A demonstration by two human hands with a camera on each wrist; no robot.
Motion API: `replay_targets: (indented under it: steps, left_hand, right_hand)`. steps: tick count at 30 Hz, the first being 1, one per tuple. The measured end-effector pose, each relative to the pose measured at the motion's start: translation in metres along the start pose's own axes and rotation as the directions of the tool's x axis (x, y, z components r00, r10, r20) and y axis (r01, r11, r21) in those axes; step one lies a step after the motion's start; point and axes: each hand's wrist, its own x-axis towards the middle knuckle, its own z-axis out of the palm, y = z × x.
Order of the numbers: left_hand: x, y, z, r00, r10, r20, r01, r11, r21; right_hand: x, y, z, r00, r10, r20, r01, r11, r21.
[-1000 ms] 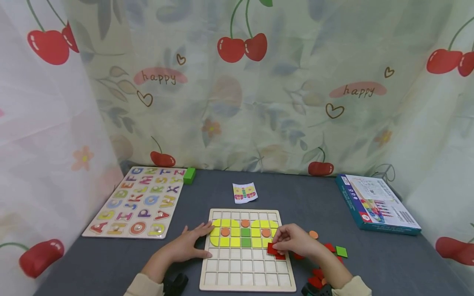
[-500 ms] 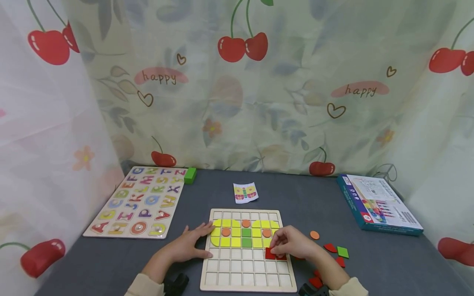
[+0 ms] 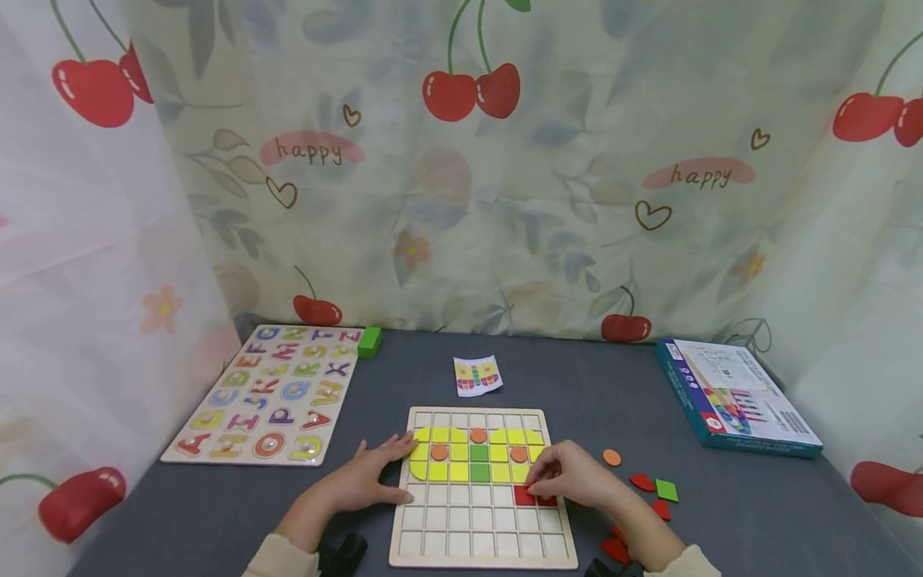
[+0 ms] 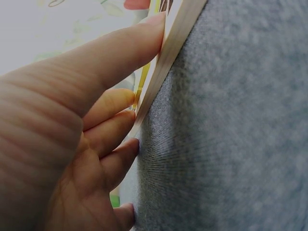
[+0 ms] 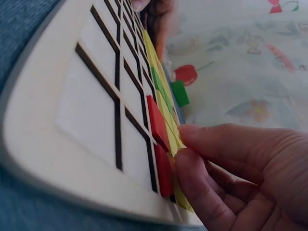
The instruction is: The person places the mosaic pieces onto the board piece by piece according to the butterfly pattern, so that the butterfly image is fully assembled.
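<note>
A pale wooden grid board lies on the dark cloth, its upper rows filled with yellow, orange and green tiles. My left hand rests along its left edge, fingers spread; in the left wrist view the thumb presses the rim. At the right of the row below the yellow tiles, my right hand holds a red square tile by its edge between thumb and fingertips. That tile sits slightly raised over its cell. Beside it is another red tile, partly covered by the hand in the head view.
Loose red pieces, a green square and an orange disc lie right of the board. Behind it is a small butterfly pattern card. An alphabet board and green block stand left, a flat box right.
The right hand has moved slightly left and down with the red square tile, which has gone from overlapping the other red tile to lying beside it. The left hand has stayed put.
</note>
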Motion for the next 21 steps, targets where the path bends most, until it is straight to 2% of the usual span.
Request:
replay_targets:
  steps: [10, 15, 21]
  left_hand:
    - [0.002, 0.001, 0.000, 1.000, -0.015, 0.000, 0.015, 1.000, 0.011]
    - [0.001, 0.002, 0.000, 1.000, -0.011, -0.001, 0.011, 1.000, 0.011]
    - [0.001, 0.001, 0.001, 1.000, -0.011, -0.003, 0.011, 1.000, 0.009]
  right_hand:
    - [-0.024, 0.014, -0.031, 0.993, 0.095, -0.066, -0.087, 0.989, 0.120]
    - [-0.038, 0.020, -0.043, 0.988, 0.130, -0.087, -0.123, 0.989, 0.086]
    - [-0.052, 0.031, -0.052, 0.988, 0.137, -0.066, -0.132, 0.988, 0.077]
